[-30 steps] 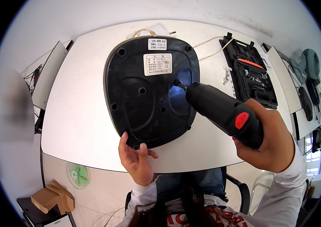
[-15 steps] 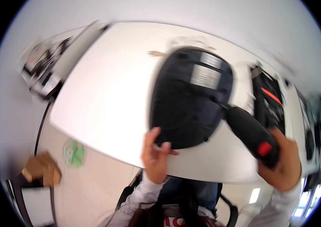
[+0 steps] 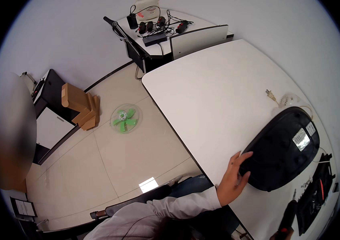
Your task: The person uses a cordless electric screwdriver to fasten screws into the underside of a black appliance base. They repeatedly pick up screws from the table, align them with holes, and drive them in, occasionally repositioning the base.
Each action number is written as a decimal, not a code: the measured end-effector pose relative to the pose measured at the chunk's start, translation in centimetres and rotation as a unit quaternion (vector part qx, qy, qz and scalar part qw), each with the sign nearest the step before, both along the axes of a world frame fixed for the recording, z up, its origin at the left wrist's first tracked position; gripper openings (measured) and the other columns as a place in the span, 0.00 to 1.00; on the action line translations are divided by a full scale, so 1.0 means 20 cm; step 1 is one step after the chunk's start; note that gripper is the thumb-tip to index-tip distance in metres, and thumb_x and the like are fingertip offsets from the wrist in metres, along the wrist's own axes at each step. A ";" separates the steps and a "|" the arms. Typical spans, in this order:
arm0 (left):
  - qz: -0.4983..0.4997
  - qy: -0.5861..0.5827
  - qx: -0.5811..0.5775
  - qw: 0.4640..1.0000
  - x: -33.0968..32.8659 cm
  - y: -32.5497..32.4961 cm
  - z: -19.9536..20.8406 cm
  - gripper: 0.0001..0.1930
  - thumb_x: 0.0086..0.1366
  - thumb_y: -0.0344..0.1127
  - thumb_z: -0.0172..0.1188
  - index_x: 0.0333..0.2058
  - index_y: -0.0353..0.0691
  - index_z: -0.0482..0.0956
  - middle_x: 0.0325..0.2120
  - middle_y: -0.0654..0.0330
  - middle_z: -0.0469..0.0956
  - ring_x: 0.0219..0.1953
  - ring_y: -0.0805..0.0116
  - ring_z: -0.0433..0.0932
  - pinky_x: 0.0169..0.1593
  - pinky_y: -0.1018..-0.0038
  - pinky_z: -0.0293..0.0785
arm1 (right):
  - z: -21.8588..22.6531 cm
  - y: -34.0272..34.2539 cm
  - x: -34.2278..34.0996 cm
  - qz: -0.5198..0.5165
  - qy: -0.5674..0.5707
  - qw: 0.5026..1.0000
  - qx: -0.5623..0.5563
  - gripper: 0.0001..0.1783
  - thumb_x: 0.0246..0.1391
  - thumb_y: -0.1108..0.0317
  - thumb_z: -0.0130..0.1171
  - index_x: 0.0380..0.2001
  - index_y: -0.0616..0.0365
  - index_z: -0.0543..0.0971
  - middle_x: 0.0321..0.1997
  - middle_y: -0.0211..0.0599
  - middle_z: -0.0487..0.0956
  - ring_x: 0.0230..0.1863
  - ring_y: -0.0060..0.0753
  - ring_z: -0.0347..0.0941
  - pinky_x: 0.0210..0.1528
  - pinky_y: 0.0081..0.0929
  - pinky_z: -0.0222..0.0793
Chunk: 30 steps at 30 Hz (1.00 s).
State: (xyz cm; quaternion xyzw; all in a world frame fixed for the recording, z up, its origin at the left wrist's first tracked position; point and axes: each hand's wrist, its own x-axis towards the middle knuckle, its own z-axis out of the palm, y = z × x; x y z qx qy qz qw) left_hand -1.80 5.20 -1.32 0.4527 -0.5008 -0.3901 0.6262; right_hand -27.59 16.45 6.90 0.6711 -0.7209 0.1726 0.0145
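Note:
A black rounded base (image 3: 280,150), perhaps of an appliance, lies underside up on the white table (image 3: 206,96), with two pale labels near its far end. Thumb and fingers of my left hand (image 3: 233,182) hold its near left edge. My right hand (image 3: 283,235), partly cut off by the lower rim of the view, grips a black cordless screwdriver (image 3: 288,216) with a red button. Its thin bit points away from me and is apart from the base.
Right of the base lies an open black tool case (image 3: 318,192), with small metal parts (image 3: 307,183) beside it. A cord with a plug (image 3: 271,95) and a white round part (image 3: 289,100) lie beyond. Green fan blades (image 3: 124,120) and cardboard boxes (image 3: 80,104) are on the floor.
My view has swung to the left. The screwdriver's tip was at the base's underside; now it is away from it, near the tool case. My left hand stays at the base's edge.

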 end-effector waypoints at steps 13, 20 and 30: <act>0.017 0.010 -0.025 0.999 -0.02 0.00 -0.04 0.40 0.58 0.20 0.50 0.65 0.42 0.38 0.58 0.49 0.53 0.56 0.60 0.63 0.50 0.72 0.71 | -0.20 -0.11 0.05 0.035 0.010 0.998 0.049 0.29 0.35 0.66 0.65 0.45 0.61 0.69 0.38 0.43 0.70 0.38 0.48 0.69 0.38 0.38 0.68; 0.046 -0.069 -0.007 0.997 0.18 0.13 0.03 0.38 0.58 0.24 0.52 0.65 0.45 0.46 0.60 0.49 0.53 0.55 0.56 0.65 0.45 0.70 0.74 | -0.19 -0.10 0.06 0.029 0.023 0.999 0.015 0.35 0.40 0.50 0.67 0.47 0.61 0.69 0.43 0.44 0.67 0.45 0.44 0.65 0.46 0.37 0.61; 0.225 -0.157 0.074 0.959 0.42 0.36 -0.32 0.34 0.61 0.52 0.55 0.59 0.36 0.60 0.53 0.43 0.67 0.53 0.48 0.67 0.54 0.54 0.65 | -0.47 0.18 -0.15 0.095 -0.034 0.990 -0.098 0.40 0.43 0.53 0.64 0.58 0.53 0.62 0.62 0.41 0.60 0.65 0.47 0.53 0.64 0.65 0.41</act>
